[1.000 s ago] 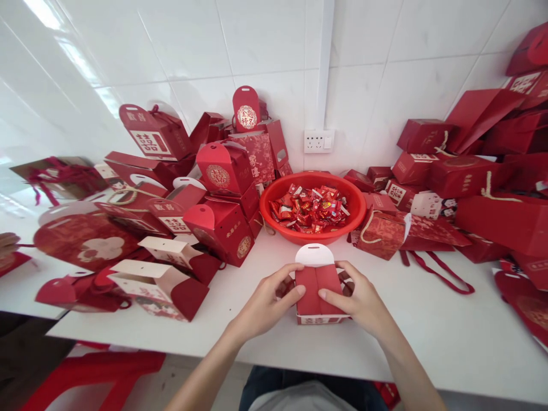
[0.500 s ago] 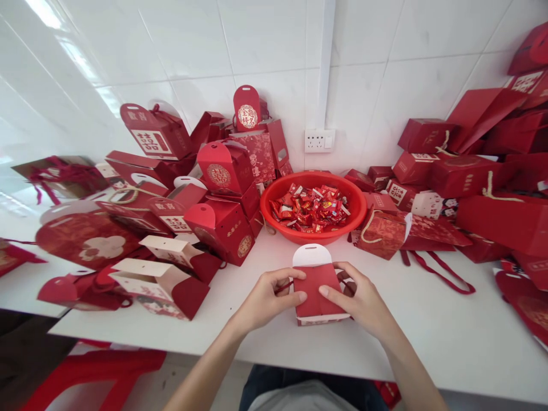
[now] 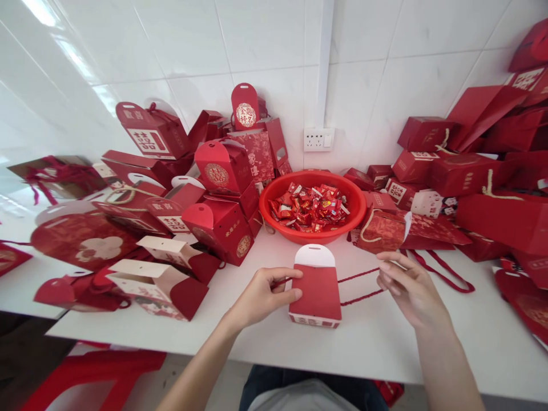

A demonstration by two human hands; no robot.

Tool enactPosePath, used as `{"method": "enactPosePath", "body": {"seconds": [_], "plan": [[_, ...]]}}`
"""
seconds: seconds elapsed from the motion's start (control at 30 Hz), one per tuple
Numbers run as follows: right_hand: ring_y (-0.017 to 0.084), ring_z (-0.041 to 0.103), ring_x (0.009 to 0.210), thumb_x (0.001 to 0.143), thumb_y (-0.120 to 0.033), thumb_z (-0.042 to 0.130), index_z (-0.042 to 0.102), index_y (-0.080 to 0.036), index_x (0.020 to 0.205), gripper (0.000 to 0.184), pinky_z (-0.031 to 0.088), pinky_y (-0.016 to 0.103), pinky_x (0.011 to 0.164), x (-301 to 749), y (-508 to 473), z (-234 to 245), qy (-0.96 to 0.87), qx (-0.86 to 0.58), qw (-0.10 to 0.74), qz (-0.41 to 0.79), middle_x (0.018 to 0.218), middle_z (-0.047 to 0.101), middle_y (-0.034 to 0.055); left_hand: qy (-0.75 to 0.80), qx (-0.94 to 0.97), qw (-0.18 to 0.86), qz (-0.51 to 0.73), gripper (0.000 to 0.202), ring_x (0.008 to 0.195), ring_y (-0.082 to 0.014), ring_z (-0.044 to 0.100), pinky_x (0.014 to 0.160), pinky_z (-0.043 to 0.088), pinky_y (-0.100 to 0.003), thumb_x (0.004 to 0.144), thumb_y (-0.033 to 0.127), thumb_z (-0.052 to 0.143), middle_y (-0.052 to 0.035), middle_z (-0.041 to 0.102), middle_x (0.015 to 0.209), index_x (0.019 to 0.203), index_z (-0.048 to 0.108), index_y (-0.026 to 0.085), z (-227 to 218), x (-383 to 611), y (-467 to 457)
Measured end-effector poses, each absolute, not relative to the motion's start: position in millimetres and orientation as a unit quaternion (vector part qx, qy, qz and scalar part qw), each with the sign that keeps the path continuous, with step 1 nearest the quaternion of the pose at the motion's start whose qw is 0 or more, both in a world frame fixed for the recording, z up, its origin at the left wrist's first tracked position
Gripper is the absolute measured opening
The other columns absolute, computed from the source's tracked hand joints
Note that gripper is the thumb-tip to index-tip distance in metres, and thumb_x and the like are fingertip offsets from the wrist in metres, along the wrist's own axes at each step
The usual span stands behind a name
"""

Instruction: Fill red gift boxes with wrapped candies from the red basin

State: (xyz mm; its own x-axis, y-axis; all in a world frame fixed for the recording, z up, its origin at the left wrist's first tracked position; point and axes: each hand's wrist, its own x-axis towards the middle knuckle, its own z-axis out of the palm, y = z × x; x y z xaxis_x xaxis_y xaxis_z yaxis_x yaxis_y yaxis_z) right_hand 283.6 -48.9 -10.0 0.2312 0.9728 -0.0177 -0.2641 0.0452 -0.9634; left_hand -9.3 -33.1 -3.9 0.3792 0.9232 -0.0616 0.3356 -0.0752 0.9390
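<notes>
A small red gift box (image 3: 317,292) with a white rounded flap stands on the white table (image 3: 428,337) in front of me. My left hand (image 3: 263,295) grips its left side, thumb on the front face. A thin red cord (image 3: 359,287) runs out of the box's right side. My right hand (image 3: 410,288) pinches the far end of that cord, held off to the right of the box. Behind the box sits a red plastic basin (image 3: 355,214) full of red wrapped candies (image 3: 311,206).
Heaps of red gift boxes and bags crowd the left (image 3: 220,225) and right (image 3: 462,177) of the table against the white tiled wall. A wall socket (image 3: 317,139) sits above the basin. A red stool (image 3: 94,371) is below the table's left edge.
The top flaps went from split to flat and closed. My right hand left the box front and moved right, drawing the red cord out taut. My left hand stayed on the box.
</notes>
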Motion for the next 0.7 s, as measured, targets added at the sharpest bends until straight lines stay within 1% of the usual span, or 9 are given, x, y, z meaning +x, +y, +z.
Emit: {"method": "enactPosePath", "body": {"seconds": [0.1,0.2,0.23,0.3,0.37,0.43,0.5,0.6,0.7], "plan": [[0.013,0.047,0.051,0.059,-0.042,0.091,0.075,-0.026,0.077,0.029,0.047,0.034,0.057,286.1,-49.4,-7.0,-0.363,-0.455,0.644,0.497,0.056,0.054,-0.0036,0.469,0.675,0.481,0.306,0.038,0.056,-0.0094,0.027,0.051,0.026,-0.023,0.078,0.042,0.074,0.006,0.035,0.057,0.104,0.077,0.014,-2.7,-8.1,-30.6],[0.02,0.06,0.065,0.064,-0.042,0.087,0.075,-0.028,0.08,0.025,0.053,0.04,0.067,288.7,-51.9,-6.0,-0.389,-0.442,0.647,0.484,0.069,0.066,0.0016,0.464,0.66,0.481,0.344,0.041,0.062,-0.0122,0.044,0.055,0.039,-0.024,0.077,0.048,0.076,-0.0029,0.061,0.072,0.1,0.078,0.014,2.6,-13.1,-26.9],[0.021,0.062,0.069,0.066,-0.043,0.086,0.075,-0.029,0.082,0.023,0.054,0.042,0.07,290.1,-52.9,-6.2,-0.4,-0.438,0.646,0.48,0.073,0.068,0.0027,0.468,0.652,0.476,0.359,0.041,0.064,-0.013,0.047,0.057,0.041,-0.024,0.076,0.049,0.076,-0.005,0.065,0.078,0.098,0.078,0.013,5.3,-16.4,-25.5],[0.023,0.064,0.072,0.07,-0.042,0.083,0.076,-0.029,0.085,0.021,0.054,0.044,0.074,293.0,-55.0,-7.2,-0.415,-0.429,0.648,0.472,0.079,0.072,0.0041,0.482,0.637,0.456,0.392,0.038,0.062,-0.0119,0.047,0.056,0.041,-0.024,0.075,0.048,0.079,-0.0035,0.064,0.074,0.093,0.078,0.014,10.9,-24.7,-22.7],[0.023,0.064,0.073,0.073,-0.042,0.081,0.077,-0.03,0.087,0.019,0.054,0.045,0.075,294.7,-56.8,-8.5,-0.42,-0.421,0.655,0.466,0.085,0.073,0.0051,0.494,0.622,0.427,0.433,0.034,0.057,-0.0096,0.042,0.053,0.036,-0.022,0.073,0.045,0.08,0.0015,0.054,0.061,0.089,0.078,0.015,15.5,-32.6,-20.7],[0.022,0.064,0.073,0.074,-0.042,0.082,0.078,-0.03,0.09,0.02,0.054,0.043,0.075,293.1,-58.7,-9.8,-0.424,-0.415,0.661,0.46,0.091,0.075,0.0058,0.495,0.608,0.411,0.465,0.031,0.055,-0.0086,0.04,0.052,0.035,-0.021,0.073,0.043,0.081,0.004,0.047,0.055,0.086,0.078,0.015,18.4,-36.9,-20.4],[0.022,0.064,0.073,0.074,-0.043,0.083,0.079,-0.03,0.092,0.022,0.053,0.041,0.074,287.3,-61.1,-10.6,-0.443,-0.415,0.654,0.452,0.098,0.075,0.007,0.493,0.603,0.411,0.474,0.029,0.057,-0.0099,0.046,0.055,0.039,-0.022,0.072,0.041,0.081,0.002,0.055,0.06,0.086,0.078,0.015,20.1,-36.2,-21.7],[0.021,0.063,0.073,0.078,-0.044,0.081,0.079,-0.028,0.096,0.025,0.053,0.04,0.072,274.3,-65.4,-11.3,-0.485,-0.425,0.632,0.43,0.106,0.074,0.0091,0.478,0.608,0.435,0.461,0.029,0.075,-0.0167,0.063,0.067,0.051,-0.026,0.074,0.04,0.08,-0.0061,0.073,0.083,0.09,0.078,0.016,20.4,-29.1,-23.0],[0.021,0.062,0.074,0.079,-0.045,0.08,0.077,-0.027,0.101,0.028,0.053,0.04,0.072,266.0,-69.1,-13.5,-0.52,-0.438,0.608,0.41,0.106,0.073,0.0095,0.489,0.622,0.427,0.438,0.033,0.079,-0.02,0.067,0.071,0.054,-0.03,0.078,0.043,0.074,-0.0079,0.076,0.088,0.096,0.078,0.016,16.8,-24.3,-18.4]]}}
